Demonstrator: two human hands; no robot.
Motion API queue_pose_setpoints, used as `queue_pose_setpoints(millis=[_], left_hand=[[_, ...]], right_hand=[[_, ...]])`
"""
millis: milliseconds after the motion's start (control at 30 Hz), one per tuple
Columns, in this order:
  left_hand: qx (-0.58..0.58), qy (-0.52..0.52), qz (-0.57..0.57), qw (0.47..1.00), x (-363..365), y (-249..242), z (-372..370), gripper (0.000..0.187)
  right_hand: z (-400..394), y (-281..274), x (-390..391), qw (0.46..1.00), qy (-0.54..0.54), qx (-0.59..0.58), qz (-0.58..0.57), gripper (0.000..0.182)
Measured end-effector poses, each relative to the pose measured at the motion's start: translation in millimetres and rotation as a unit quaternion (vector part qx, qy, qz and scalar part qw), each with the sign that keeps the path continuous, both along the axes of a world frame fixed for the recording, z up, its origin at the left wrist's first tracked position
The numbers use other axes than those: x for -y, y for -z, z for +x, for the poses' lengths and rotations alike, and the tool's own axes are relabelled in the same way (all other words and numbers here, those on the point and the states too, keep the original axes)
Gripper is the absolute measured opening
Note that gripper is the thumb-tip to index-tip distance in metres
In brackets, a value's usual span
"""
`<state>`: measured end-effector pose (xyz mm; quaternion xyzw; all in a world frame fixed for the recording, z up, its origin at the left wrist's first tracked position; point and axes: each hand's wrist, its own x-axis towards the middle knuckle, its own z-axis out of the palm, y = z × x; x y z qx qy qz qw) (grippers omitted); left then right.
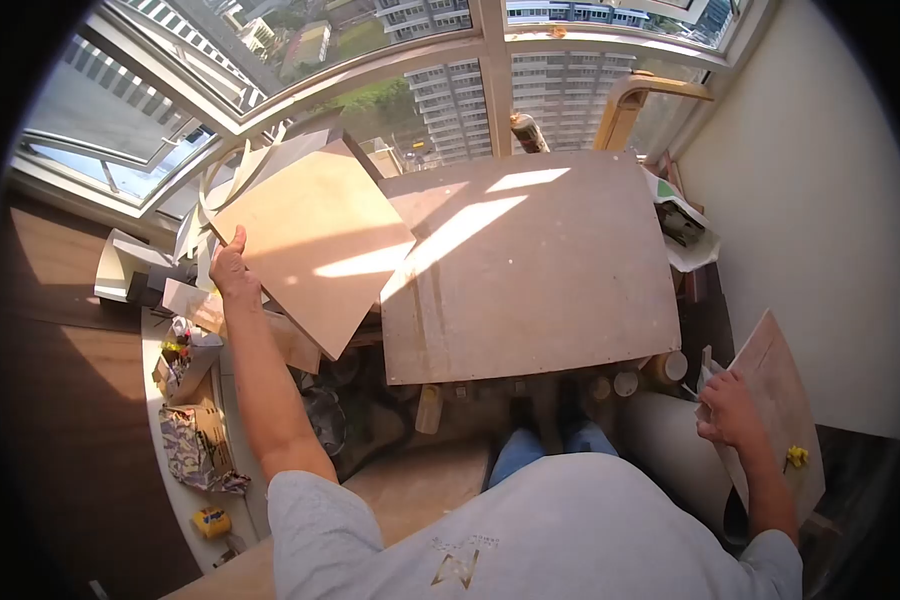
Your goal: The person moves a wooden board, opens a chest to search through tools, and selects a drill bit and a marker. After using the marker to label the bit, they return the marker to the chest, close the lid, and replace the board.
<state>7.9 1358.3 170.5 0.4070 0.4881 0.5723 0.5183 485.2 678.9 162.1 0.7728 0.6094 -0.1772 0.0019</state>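
Note:
My left hand grips the left edge of a rectangular wooden board, thumb on its upper face and fingers hidden beneath. The board is tilted, and its right corner overlaps a large wooden tabletop. At the right, my right hand is closed, its fingers curled beside some pale, thin pieces. What it holds, if anything, is hard to make out. A leaning panel stands just behind that hand, with a small yellow item on it.
Windows line the far side. A curved wooden piece and a tube stand by the sill. A white bag sits right of the tabletop. On the left ledge are a camouflage-patterned pouch and a yellow tape measure. Several containers sit under the tabletop.

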Motion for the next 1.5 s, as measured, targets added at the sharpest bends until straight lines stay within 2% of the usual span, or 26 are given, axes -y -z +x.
queue_pose_setpoints(millis=[100,233,267,333,400,500,600,700,733,833,867,967,1000,1033,1067,1133,1167,1200,1233,1300,1333,1367,1400,1433,1500], left_hand=[[0.009,-0.007,-0.003,1.0,1.1,-25.0,-36.5,0.041],[0.065,0.035,-0.019,0.997,0.3,-40.3,-113.3,0.046],[0.112,-0.005,-0.093,0.989,-5.2,-41.8,-138.2,0.047],[0.148,-0.053,-0.094,0.983,0.4,-34.9,-180.4,0.045],[0.16,-0.128,-0.083,0.975,-0.4,-8.9,-229.1,0.046],[0.166,-0.273,-0.108,0.942,30.9,20.3,-239.5,0.042],[0.099,-0.253,-0.085,0.959,5.0,133.5,-334.0,0.043],[0.148,-0.244,-0.183,0.941,23.4,130.3,-284.3,0.049],[0.188,-0.201,-0.206,0.939,16.9,140.6,-292.3,0.053],[0.061,-0.176,-0.253,0.949,43.3,123.8,-238.3,0.058],[0.049,-0.099,-0.206,0.972,47.1,136.1,-240.3,0.064],[0.002,-0.133,-0.142,0.981,56.2,171.1,-271.3,0.073],[0.028,-0.278,-0.191,0.941,80.7,151.1,-239.6,0.083],[0.084,-0.317,-0.171,0.929,110.7,154.5,-216.6,0.085],[0.139,-0.353,-0.151,0.913,135.6,156.4,-208.2,0.089],[0.025,-0.319,-0.23,0.919,186.8,241.8,-220.3,0.092],[-0.014,-0.269,-0.321,0.908,223.1,242.7,-171.6,0.095],[0.012,-0.208,-0.425,0.881,244.0,281.5,-162.8,0.099],[0.037,-0.181,-0.474,0.861,264.2,303.7,-133.6,0.102],[0.005,-0.134,-0.491,0.861,291.8,331.7,-75.4,0.099],[0.022,-0.098,-0.467,0.879,293.4,341.2,-55.6,0.096],[0.04,-0.063,-0.443,0.893,297.4,348.9,-38.6,0.092],[0.043,-0.087,-0.407,0.908,296.3,347.4,-15.7,0.076],[0.041,-0.106,-0.396,0.911,292.4,355.3,-7.9,0.072],[0.033,-0.151,-0.371,0.916,287.2,365.7,-4.5,0.063]], right_hand=[[9.7,6.2,2.7,0.999,0.029,0.01,0.013,0.034],[12.2,6.6,6.4,0.999,0.04,0.016,0.009,0.035],[11.1,6.6,5.9,0.999,0.036,0.018,0.007,0.035],[5.5,2.6,4.0,0.999,0.042,0.022,-0.009,0.037],[-2.6,-8.9,-3.7,0.998,0.058,0.029,-0.01,0.039],[-31.1,-23.2,-25.9,0.996,0.081,0.025,0.028,0.044],[-59.6,-21.7,-45.2,0.993,0.075,-0.027,0.087,0.048],[-85.0,-11.5,-70.8,0.989,0.066,-0.098,0.092,0.048],[-90.0,-0.4,-75.8,0.987,0.057,-0.124,0.087,0.048],[-106.9,36.9,-90.5,0.981,0.061,-0.169,0.069,0.048],[-109.6,53.4,-92.9,0.977,0.069,-0.193,0.055,0.048],[-105.2,138.6,-77.5,0.954,0.122,-0.267,0.06,0.054],[-103.0,158.6,-74.4,0.95,0.172,-0.259,0.039,0.056],[-98.6,177.7,-72.5,0.942,0.224,-0.248,0.019,0.057],[-92.2,201.4,-68.4,0.922,0.304,-0.239,0.029,0.059],[-69.2,249.8,-64.1,0.875,0.445,-0.185,0.037,0.063],[-52.2,265.2,-64.2,0.851,0.504,-0.142,0.031,0.064],[-38.8,265.2,-69.6,0.787,0.575,-0.216,0.057,0.066],[-27.7,264.4,-76.1,0.709,0.638,-0.287,0.086,0.067],[-2.8,306.5,-72.5,0.654,0.701,-0.249,0.139,0.066],[12.0,321.6,-69.1,0.626,0.728,-0.226,0.167,0.066],[20.0,322.2,-71.3,0.63,0.749,-0.157,0.131,0.066],[25.0,320.6,-82.2,0.63,0.765,-0.09,0.095,0.065],[33.3,318.1,-92.0,0.628,0.775,-0.026,0.061,0.065],[49.7,309.1,-101.8,0.615,0.788,0.001,-0.002,0.067]])
